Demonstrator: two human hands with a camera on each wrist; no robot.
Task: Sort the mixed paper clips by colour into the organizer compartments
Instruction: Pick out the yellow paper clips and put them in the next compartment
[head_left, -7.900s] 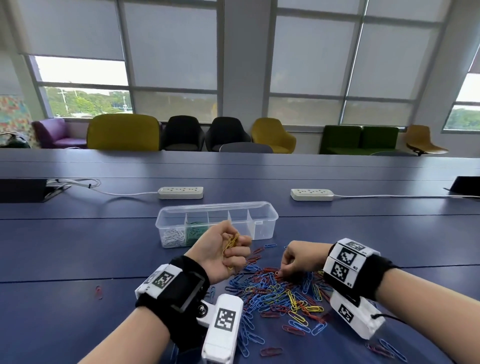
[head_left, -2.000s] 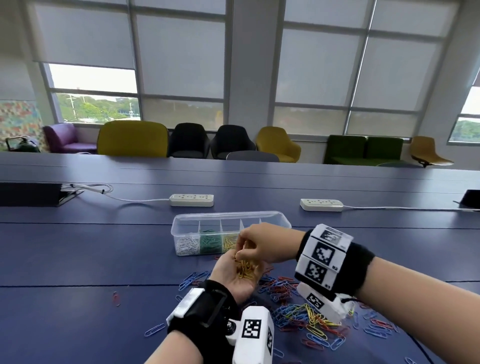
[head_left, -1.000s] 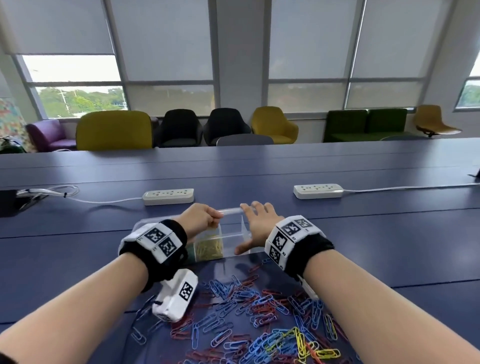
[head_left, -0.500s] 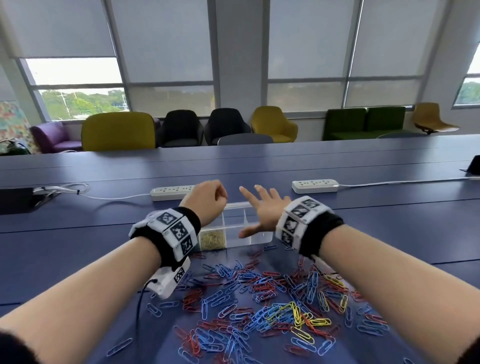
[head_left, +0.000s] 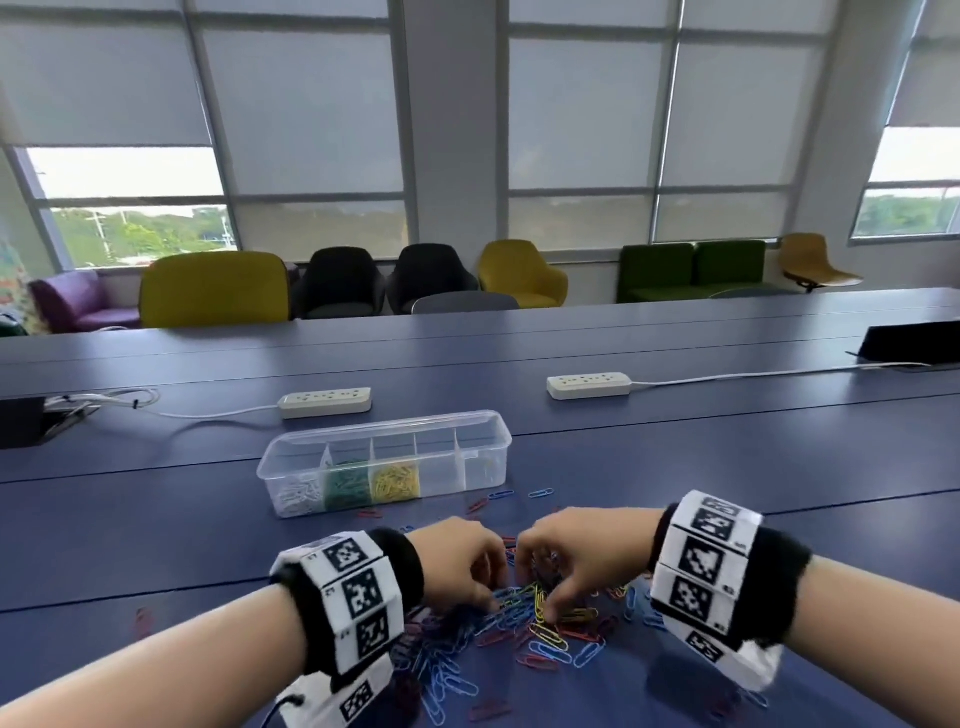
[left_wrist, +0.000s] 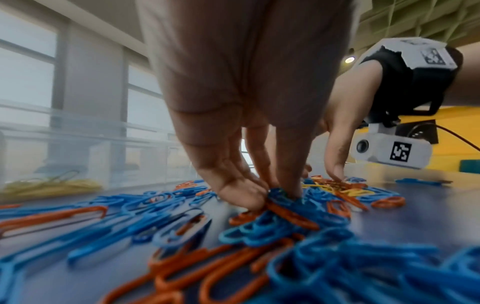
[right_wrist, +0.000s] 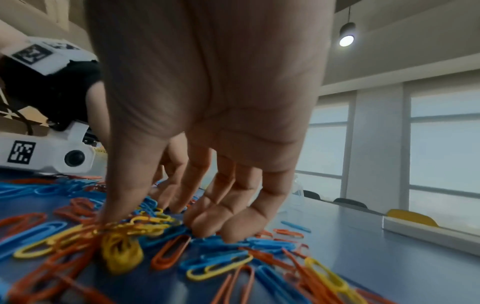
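While both hands work the pile (head_left: 524, 631) in front of the organizer (head_left: 384, 462), the left hand (head_left: 460, 564) pinches blue clips (left_wrist: 283, 202) and the right hand (head_left: 579, 558) pinches yellow clips (right_wrist: 135, 226). Best to lift slowly, shaking off tangled strays of other colours. The organizer shows five compartments: three hold white, green and yellow; two look empty. Loose clips are too many to count.

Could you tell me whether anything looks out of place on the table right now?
One red paper clip lies alone on the blue table, left of the left hand, apart from the mixed pile of paper clips. Nothing else stands out.
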